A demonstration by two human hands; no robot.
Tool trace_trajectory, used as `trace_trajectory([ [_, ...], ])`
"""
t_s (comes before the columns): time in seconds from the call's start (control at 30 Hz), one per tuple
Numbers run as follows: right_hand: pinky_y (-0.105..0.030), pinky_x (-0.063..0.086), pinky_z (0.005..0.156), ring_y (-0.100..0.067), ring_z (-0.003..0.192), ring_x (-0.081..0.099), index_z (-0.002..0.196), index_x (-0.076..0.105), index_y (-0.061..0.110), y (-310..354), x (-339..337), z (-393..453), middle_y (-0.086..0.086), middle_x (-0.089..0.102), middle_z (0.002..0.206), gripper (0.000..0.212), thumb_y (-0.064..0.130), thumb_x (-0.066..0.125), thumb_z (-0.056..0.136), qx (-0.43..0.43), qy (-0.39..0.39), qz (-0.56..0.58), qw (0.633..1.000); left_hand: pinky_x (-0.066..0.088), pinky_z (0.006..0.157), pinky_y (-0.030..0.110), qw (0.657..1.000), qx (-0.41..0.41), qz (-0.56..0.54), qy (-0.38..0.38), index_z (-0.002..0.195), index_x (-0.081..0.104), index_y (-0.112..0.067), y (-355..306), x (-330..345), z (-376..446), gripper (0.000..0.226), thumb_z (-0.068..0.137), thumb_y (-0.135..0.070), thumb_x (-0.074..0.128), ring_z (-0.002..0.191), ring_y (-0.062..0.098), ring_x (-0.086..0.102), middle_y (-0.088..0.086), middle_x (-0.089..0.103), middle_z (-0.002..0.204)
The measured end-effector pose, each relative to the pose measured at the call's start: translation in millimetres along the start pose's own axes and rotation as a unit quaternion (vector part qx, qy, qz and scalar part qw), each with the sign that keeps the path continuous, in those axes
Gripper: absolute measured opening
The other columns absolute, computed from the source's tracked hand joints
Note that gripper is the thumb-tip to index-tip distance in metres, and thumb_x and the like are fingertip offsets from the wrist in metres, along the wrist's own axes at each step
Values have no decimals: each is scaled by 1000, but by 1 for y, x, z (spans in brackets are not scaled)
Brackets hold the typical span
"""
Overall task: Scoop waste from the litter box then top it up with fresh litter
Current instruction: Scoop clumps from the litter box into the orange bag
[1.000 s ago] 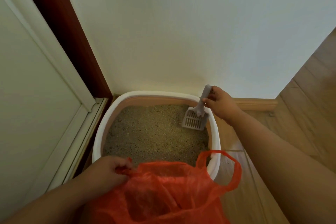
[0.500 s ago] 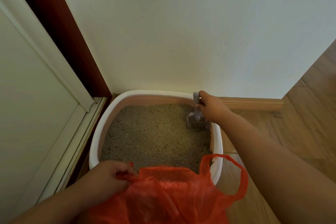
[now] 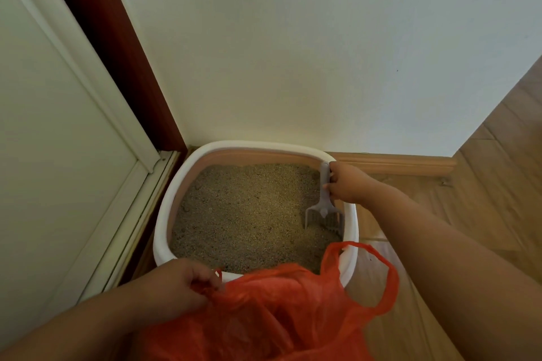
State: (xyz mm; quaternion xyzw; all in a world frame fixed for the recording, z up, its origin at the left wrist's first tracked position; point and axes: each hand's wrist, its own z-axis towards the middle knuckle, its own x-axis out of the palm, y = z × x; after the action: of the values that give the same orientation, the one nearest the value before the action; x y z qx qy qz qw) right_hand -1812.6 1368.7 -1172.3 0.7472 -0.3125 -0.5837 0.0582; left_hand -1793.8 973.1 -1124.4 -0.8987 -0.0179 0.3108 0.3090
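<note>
Nearest us, our left hand (image 3: 179,287) pinches one handle of a thin, crinkled orange plastic bag (image 3: 264,316), whose other handle loop stands free over the near right rim. Just beyond sits the litter box (image 3: 159,231), a rounded white tub with a pinkish inner wall, tucked into the corner between the door frame (image 3: 111,47) and the wall (image 3: 293,53), filled with fine beige litter (image 3: 243,214). At its far right, our right hand (image 3: 344,184) grips the handle of a grey slotted scoop (image 3: 322,211), its blade apparently dug into the litter, though that is hard to see.
</note>
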Motion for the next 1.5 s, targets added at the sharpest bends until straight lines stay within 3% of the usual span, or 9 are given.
trace_trajectory([
  [0.27, -39, 59, 76, -25, 93, 66, 147, 33, 24, -9, 4, -22, -6, 64, 103, 72, 4, 64, 86, -15, 17, -15, 1000, 51, 85, 18, 997, 46, -22, -53, 76, 75, -34, 13, -1, -8, 36, 84, -1, 64, 90, 0, 67, -16, 71, 97],
  [0.43, -33, 53, 79, -22, 97, 59, 124, 55, 24, -3, 4, -29, -5, 57, 115, 46, 8, 67, 83, -46, 9, -91, 995, 54, 83, 35, 992, 50, -97, -62, 78, 65, -25, 10, 1, -6, 25, 90, -3, 59, 89, 18, 69, -8, 75, 103],
  [0.57, -30, 52, 76, -20, 92, 60, 103, 63, 25, -1, 1, -32, 2, 60, 103, 27, 11, 69, 81, -63, 26, -127, 990, 41, 63, 28, 995, 50, -78, -25, 79, 54, -25, 3, 4, -10, 34, 89, 7, 49, 69, 13, 49, 0, 61, 76],
  [0.7, -27, 49, 65, -17, 87, 60, 88, 61, 30, -1, -1, -34, 7, 60, 90, 23, 16, 75, 75, -26, 51, -115, 992, 53, 74, 23, 996, 24, -37, 81, 106, 69, -54, -5, 3, -16, 73, 87, 10, 41, 84, 10, 68, -10, 76, 109],
  [0.8, -25, 52, 67, -13, 88, 60, 90, 65, 31, -6, 4, -36, 7, 62, 95, 25, 20, 80, 72, -7, 66, -104, 992, 50, 90, 10, 996, 11, 0, 89, 98, 70, -68, -6, 5, -15, 85, 87, 11, 40, 105, -8, 66, -34, 70, 109],
  [1.03, -26, 54, 83, -13, 97, 61, 108, 75, 25, -7, 6, -41, 6, 67, 105, 30, 18, 78, 79, -10, 102, -137, 985, 56, 87, 29, 995, 40, 64, 63, 77, 78, -50, 1, 4, -10, 58, 73, -5, 41, 98, 15, 72, -11, 79, 101],
  [1.2, -20, 47, 62, -11, 81, 62, 97, 78, 25, -3, 8, -45, 10, 65, 87, 19, 28, 81, 79, -53, 108, -208, 971, 52, 89, 19, 997, 50, 39, -31, 88, 77, -50, -2, 5, -9, 39, 93, -15, 59, 97, -3, 65, -15, 70, 107],
  [1.37, -21, 43, 60, -14, 79, 64, 91, 78, 27, 0, 13, -48, 10, 67, 81, 14, 34, 79, 79, -80, 109, -253, 958, 45, 93, 9, 996, 86, 19, 13, 130, 56, -62, -5, 0, -17, 42, 91, -54, 69, 111, -13, 57, -23, 59, 121],
  [1.5, -24, 49, 66, -13, 82, 65, 98, 79, 27, 4, 9, -52, 11, 66, 80, 17, 30, 78, 81, -78, 120, -256, 956, 42, 95, 8, 986, 113, 86, 91, 121, 63, -61, -8, 10, -17, 48, 99, -18, 61, 110, -11, 59, -29, 64, 115],
])
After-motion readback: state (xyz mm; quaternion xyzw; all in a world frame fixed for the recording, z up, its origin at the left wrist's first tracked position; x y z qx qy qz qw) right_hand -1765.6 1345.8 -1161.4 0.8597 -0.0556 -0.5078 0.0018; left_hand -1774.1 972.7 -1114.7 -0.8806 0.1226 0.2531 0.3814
